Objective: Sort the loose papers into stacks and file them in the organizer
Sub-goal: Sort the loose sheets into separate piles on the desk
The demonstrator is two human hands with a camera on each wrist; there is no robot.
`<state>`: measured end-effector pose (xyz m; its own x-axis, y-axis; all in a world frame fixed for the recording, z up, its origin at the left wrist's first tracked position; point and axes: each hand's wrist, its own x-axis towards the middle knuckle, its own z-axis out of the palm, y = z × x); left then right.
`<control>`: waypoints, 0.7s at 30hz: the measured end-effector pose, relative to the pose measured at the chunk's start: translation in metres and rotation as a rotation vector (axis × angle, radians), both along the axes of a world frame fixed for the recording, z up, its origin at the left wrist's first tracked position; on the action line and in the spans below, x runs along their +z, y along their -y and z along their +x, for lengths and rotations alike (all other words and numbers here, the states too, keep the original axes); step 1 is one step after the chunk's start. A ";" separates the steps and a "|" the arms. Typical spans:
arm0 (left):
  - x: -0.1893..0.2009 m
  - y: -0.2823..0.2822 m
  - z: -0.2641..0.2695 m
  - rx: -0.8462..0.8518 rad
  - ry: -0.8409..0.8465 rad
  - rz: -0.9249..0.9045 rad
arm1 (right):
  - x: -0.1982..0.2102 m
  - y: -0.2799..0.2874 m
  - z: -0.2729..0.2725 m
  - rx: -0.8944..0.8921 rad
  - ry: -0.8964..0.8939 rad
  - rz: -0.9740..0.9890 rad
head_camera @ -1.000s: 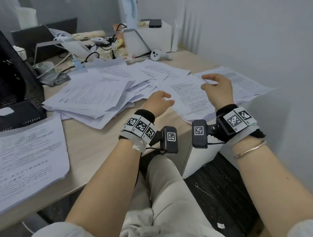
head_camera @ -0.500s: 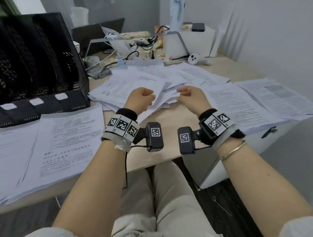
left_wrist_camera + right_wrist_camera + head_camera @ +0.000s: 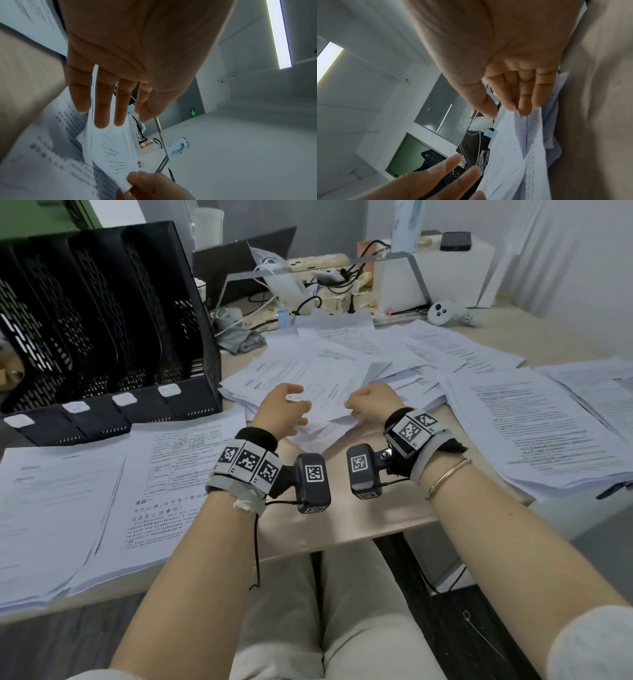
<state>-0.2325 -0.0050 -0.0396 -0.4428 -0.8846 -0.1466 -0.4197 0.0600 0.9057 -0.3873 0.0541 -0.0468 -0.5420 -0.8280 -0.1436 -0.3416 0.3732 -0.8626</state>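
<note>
A black mesh organizer (image 3: 102,320) with upright slots stands at the back left of the desk. Loose printed papers (image 3: 325,361) lie in a messy pile at the centre. Both hands are at the pile's near edge. My right hand (image 3: 358,405) pinches the near corner of one sheet (image 3: 325,410) between thumb and fingers, as the right wrist view shows (image 3: 513,108). My left hand (image 3: 291,407) is just left of it, its fingers (image 3: 102,108) straight against the same sheet (image 3: 113,148), whose edge slips between two of them.
Sorted stacks lie at the near left (image 3: 85,508) and on the right (image 3: 531,433). Behind the pile are a laptop (image 3: 239,265), cables and a power strip (image 3: 318,265), a white box (image 3: 455,272) with a phone on it, and a white controller (image 3: 440,313).
Both hands have come left from the right-hand stack to the central pile. The right hand has taken hold of a sheet and the left hand's fingers have straightened.
</note>
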 end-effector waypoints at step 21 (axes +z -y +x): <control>0.005 -0.052 -0.096 -0.065 -0.243 0.028 | 0.013 -0.117 -0.054 -0.077 -0.063 -0.323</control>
<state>-0.3281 0.0469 -0.0347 -0.5241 -0.8500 -0.0534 -0.1857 0.0529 0.9812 -0.4409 0.1712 -0.0333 -0.6039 -0.7817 0.1557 -0.3798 0.1105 -0.9184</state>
